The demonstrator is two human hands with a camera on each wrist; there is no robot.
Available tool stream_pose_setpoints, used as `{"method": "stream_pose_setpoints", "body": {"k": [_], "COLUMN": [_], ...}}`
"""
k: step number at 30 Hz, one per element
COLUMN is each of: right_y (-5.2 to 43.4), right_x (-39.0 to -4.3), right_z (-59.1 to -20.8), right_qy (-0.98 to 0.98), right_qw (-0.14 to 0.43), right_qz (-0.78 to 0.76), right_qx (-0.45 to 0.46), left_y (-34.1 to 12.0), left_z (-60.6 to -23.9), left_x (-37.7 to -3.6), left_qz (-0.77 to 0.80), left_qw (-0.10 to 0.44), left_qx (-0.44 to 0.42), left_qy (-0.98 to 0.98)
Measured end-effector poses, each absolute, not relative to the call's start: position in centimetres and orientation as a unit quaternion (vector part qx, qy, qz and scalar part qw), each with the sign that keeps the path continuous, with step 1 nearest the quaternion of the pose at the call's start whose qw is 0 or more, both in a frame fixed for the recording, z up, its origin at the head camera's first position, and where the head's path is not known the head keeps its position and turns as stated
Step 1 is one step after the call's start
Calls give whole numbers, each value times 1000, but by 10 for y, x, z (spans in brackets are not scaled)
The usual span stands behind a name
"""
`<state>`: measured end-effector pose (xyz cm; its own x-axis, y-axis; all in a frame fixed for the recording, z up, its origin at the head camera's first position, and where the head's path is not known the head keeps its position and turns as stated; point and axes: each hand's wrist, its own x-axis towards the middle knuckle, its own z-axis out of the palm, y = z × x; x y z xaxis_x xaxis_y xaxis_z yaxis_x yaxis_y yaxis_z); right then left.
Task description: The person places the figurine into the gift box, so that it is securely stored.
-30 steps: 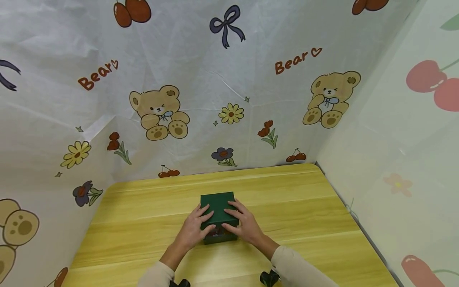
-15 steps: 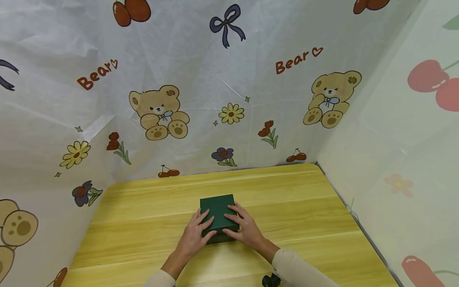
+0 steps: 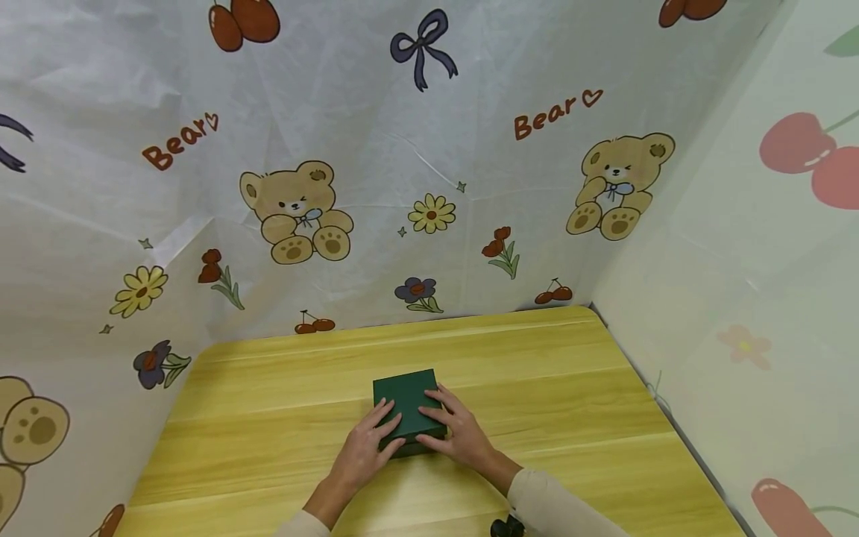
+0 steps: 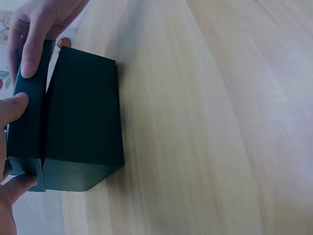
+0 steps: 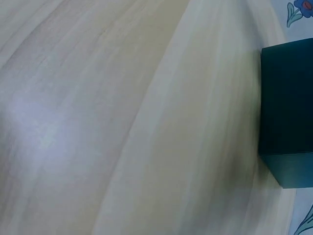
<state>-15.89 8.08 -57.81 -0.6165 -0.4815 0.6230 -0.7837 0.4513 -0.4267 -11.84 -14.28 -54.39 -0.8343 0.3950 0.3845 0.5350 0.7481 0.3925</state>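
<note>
A dark green box lid (image 3: 406,395) sits over the matching box base (image 4: 84,110), which stands on the table. My left hand (image 3: 360,451) holds the lid at its left side, fingers on the top and side, thumb on the front. At the opposite side my right hand (image 3: 464,434) holds it likewise, its thumb on the front. In the left wrist view a thin gap runs between lid and base, wider toward the right hand. Only the base (image 5: 288,105) shows in the right wrist view, without the hand. The box's inside is hidden.
The box stands on a yellow wood-grain table (image 3: 282,403). Behind it hangs a white wall sheet (image 3: 376,149) printed with bears and flowers. A pale printed wall (image 3: 738,283) rises at the right. A small black object (image 3: 508,526) shows by the right sleeve.
Both hands have brought the lid down toward the base. The front opening, with reddish contents visible one second ago, is now covered down to a thin gap.
</note>
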Motion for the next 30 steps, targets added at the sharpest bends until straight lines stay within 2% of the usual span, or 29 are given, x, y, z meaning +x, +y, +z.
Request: {"method": "stream_pose_setpoints", "body": {"k": [13,30], "right_y": [83,87], "right_x": [-156,-158], "right_z": [-583,-592], "right_qy": [-831,-836], "right_qw": [198,191], "right_qz": [350,335], "right_qx": [383,390], "left_y": [-142,-143], "left_z": [-549,-563], "left_x": [-119,-120], "left_qz": [-235,-226], "left_qw": [117,135], "left_qx": [-244,-251], "left_qy": [-933,-932]}}
